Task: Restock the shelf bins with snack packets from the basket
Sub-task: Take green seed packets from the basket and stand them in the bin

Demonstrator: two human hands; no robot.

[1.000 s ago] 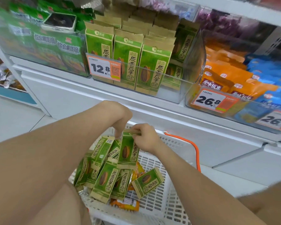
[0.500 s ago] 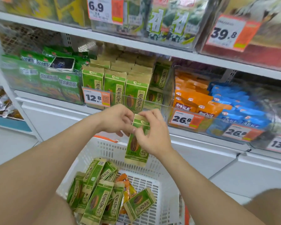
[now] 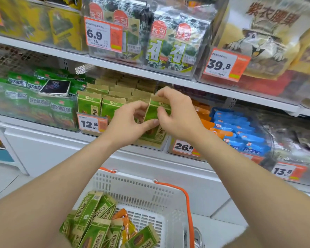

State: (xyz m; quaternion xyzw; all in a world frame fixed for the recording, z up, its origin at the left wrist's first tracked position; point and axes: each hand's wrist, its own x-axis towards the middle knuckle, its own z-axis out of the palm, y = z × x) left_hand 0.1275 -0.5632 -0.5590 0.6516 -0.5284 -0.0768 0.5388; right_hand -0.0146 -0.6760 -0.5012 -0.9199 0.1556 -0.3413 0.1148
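At the front of the clear bin (image 3: 89, 133) carrying the 12.8 price tag (image 3: 92, 124): both hands are clamped on one green seed packet (image 3: 155, 111), held upright at that bin's right end, in front of the row of matching packets (image 3: 100, 106) standing inside.

- Right hand (image 3: 177, 115): fingers pinch the packet's kraft top edge, thumb on its face.
- Left hand (image 3: 131, 124): thumb presses the packet's lower face; the other fingers are curled, and whether they touch it I can't tell.
- Packet bottom is hidden behind the hands, so can't tell if it's seated in the bin or hanging over the front lip.

Judgement: placement step, mid-insert. Plenty left to do: basket (image 3: 147, 190) below the bin has a pile of green packets (image 3: 97, 226) plus some orange ones (image 3: 123, 217).

Risks:
- Front row looks tight. Forcing the packet in could crumple it or tip neighbours forward over the lip.
- Let go before the base seats and it likely slides off toward the basket or floor.
- The bin just right of it, tagged 26.8 (image 3: 183, 146), holds orange stock; drifting right puts the packet in the wrong bin.
- Phone (image 3: 55, 87) lies on the green bags (image 3: 39, 104) left of the bin; an elbow could knock it off.
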